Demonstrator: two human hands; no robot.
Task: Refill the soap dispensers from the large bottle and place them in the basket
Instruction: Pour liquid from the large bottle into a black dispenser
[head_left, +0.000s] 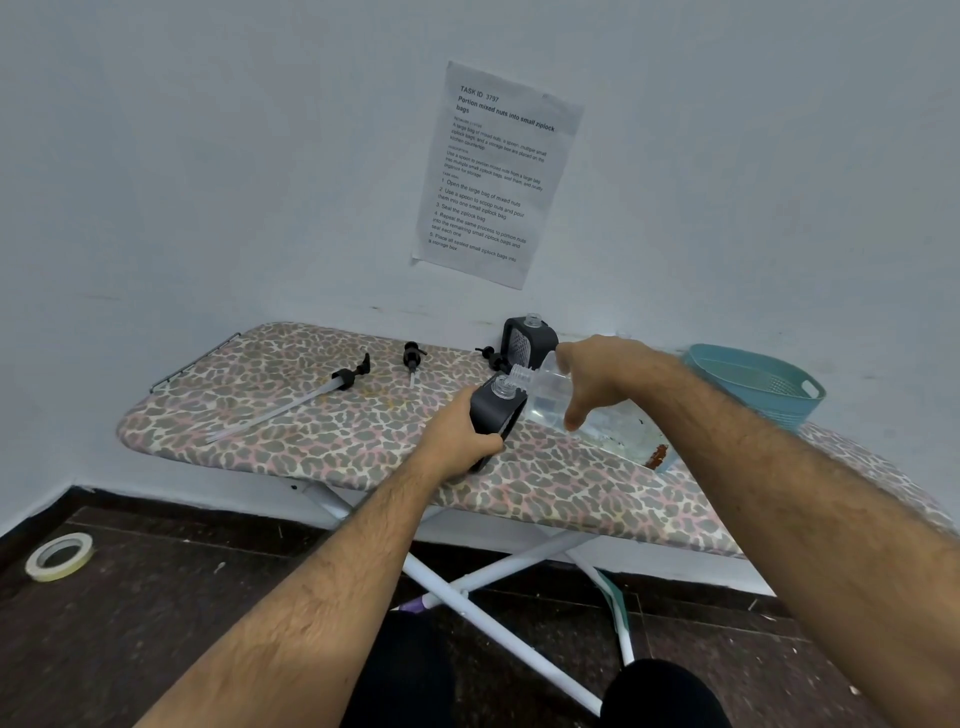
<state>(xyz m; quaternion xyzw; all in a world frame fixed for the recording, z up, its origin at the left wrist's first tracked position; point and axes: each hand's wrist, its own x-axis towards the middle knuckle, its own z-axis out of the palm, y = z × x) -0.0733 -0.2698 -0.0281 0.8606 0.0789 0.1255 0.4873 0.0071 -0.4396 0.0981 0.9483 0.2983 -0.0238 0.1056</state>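
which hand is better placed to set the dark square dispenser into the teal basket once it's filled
Left, probably. The left hand already grips the dark square soap dispenser, while the right hand holds the large clear plastic bottle tilted over it. The teal plastic basket sits far right, so it means reaching across.

Pale blue-white walls meet in a corner at left of the frame. A printed sheet hangs upper centre (slightly creased). Below, dark floor and a leopard-print ironing board on white legs.
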